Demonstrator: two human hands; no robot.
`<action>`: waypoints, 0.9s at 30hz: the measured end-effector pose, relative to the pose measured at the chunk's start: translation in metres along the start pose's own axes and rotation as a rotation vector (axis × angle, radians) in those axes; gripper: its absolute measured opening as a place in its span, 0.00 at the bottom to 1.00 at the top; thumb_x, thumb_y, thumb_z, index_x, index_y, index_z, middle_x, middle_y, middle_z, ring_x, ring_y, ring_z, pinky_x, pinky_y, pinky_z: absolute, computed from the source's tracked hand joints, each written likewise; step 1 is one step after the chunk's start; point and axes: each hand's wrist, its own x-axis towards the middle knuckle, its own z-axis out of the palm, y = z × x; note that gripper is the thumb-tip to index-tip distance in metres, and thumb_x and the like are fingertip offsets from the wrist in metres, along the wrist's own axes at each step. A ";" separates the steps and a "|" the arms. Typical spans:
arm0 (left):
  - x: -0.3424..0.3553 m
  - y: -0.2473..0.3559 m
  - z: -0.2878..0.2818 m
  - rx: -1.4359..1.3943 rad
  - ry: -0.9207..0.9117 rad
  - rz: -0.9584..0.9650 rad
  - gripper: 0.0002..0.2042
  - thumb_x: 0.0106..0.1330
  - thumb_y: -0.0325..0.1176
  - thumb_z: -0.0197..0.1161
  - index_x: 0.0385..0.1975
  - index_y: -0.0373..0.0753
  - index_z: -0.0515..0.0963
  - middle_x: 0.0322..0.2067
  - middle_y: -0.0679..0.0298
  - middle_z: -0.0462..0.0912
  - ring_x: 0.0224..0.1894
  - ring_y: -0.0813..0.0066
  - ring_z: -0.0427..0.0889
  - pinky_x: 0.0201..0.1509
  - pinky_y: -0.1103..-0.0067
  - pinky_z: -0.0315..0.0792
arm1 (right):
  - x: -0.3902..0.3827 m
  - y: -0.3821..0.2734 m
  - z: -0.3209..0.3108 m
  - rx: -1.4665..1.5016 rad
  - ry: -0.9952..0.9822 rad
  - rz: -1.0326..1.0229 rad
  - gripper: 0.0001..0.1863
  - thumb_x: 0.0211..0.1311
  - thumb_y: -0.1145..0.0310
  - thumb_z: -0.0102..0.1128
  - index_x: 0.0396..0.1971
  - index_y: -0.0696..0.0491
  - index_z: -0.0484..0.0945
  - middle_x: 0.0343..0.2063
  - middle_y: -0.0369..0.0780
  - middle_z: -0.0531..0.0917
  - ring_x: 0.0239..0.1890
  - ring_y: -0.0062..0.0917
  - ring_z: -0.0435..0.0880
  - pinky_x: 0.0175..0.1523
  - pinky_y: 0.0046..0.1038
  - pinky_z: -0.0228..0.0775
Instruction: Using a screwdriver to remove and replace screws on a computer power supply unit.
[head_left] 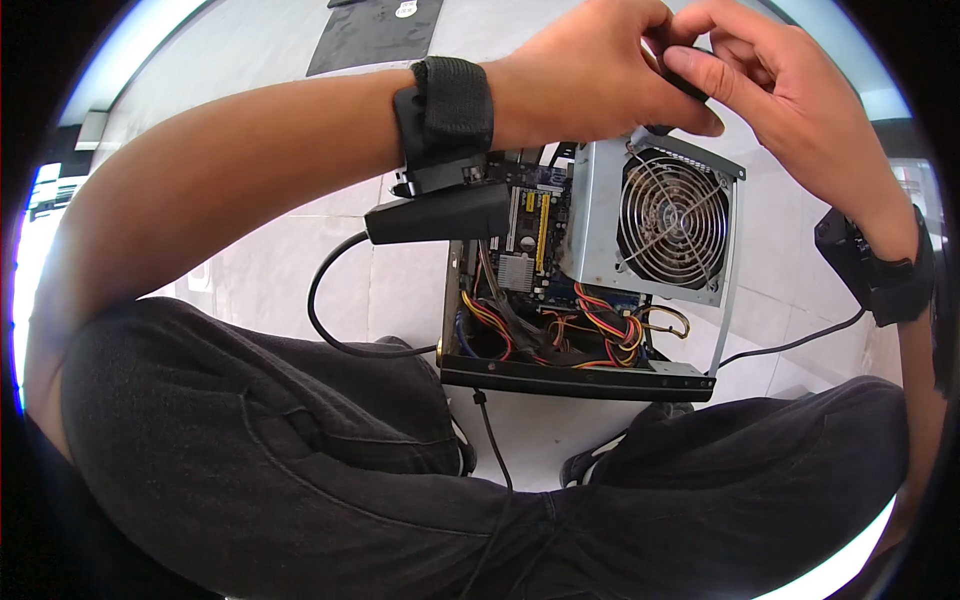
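Note:
Both of my hands meet at the top, just beyond an opened computer case [580,382]. My left hand [590,75] is closed round a dark black piece [690,88], mostly covered by fingers, so its kind cannot be made out. My right hand [800,110] pinches the same piece from the right, thumb against it. Below the hands sits the silver power supply [600,215], its round fan grille [675,215] dusty and facing up. Left of it shows the motherboard [545,200] with a yellow slot and a pale heatsink [515,272].
Red, yellow and black wires [610,335] bunch inside the case's near side. Black devices with cables are strapped to both wrists, the left strap [450,110] above the case. A dark flat panel [375,35] lies on the tiled floor beyond. My legs [300,430] flank the case.

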 end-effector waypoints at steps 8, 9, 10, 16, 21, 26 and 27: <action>0.009 -0.009 -0.008 0.004 -0.122 -0.006 0.20 0.63 0.33 0.70 0.50 0.27 0.77 0.36 0.58 0.85 0.35 0.76 0.82 0.38 0.78 0.77 | -0.002 -0.001 -0.004 -0.031 0.001 -0.026 0.22 0.71 0.48 0.62 0.34 0.56 0.79 0.14 0.33 0.74 0.17 0.16 0.70 0.24 0.25 0.62; 0.010 -0.011 -0.005 -0.043 -0.119 0.052 0.21 0.63 0.34 0.70 0.50 0.26 0.76 0.38 0.57 0.85 0.36 0.74 0.83 0.40 0.78 0.78 | -0.001 -0.002 -0.004 -0.041 -0.004 -0.020 0.23 0.71 0.48 0.62 0.34 0.56 0.79 0.14 0.33 0.73 0.17 0.16 0.70 0.24 0.25 0.61; 0.010 -0.013 -0.005 -0.090 -0.119 0.109 0.23 0.63 0.35 0.71 0.51 0.25 0.75 0.39 0.55 0.85 0.38 0.73 0.84 0.41 0.77 0.79 | -0.001 -0.003 -0.005 -0.051 -0.012 -0.011 0.23 0.71 0.47 0.62 0.34 0.56 0.79 0.14 0.33 0.73 0.17 0.16 0.70 0.24 0.25 0.61; 0.005 -0.004 -0.006 0.161 -0.069 0.020 0.27 0.63 0.36 0.73 0.54 0.22 0.73 0.44 0.49 0.85 0.44 0.65 0.86 0.48 0.74 0.82 | 0.011 -0.010 -0.012 -0.188 -0.175 0.245 0.26 0.71 0.42 0.62 0.32 0.55 0.80 0.14 0.32 0.73 0.16 0.16 0.68 0.24 0.27 0.60; 0.007 -0.002 -0.008 0.088 -0.132 -0.006 0.27 0.64 0.34 0.71 0.57 0.22 0.72 0.46 0.47 0.85 0.46 0.65 0.86 0.51 0.74 0.82 | 0.006 -0.007 -0.012 -0.126 -0.092 0.126 0.25 0.70 0.43 0.64 0.33 0.55 0.80 0.13 0.33 0.73 0.15 0.17 0.68 0.23 0.26 0.59; 0.006 -0.015 -0.001 -0.094 -0.077 0.120 0.26 0.63 0.32 0.69 0.57 0.22 0.72 0.47 0.47 0.85 0.48 0.66 0.85 0.56 0.74 0.81 | -0.010 0.014 -0.005 -0.069 0.028 -0.067 0.24 0.70 0.45 0.64 0.35 0.55 0.80 0.14 0.33 0.74 0.15 0.17 0.69 0.23 0.25 0.60; 0.007 -0.014 0.001 -0.098 -0.067 0.124 0.26 0.63 0.32 0.69 0.57 0.22 0.72 0.47 0.48 0.84 0.48 0.66 0.85 0.56 0.73 0.81 | -0.012 0.016 -0.003 -0.071 0.034 -0.077 0.24 0.70 0.46 0.64 0.36 0.55 0.80 0.14 0.33 0.74 0.15 0.17 0.69 0.23 0.25 0.60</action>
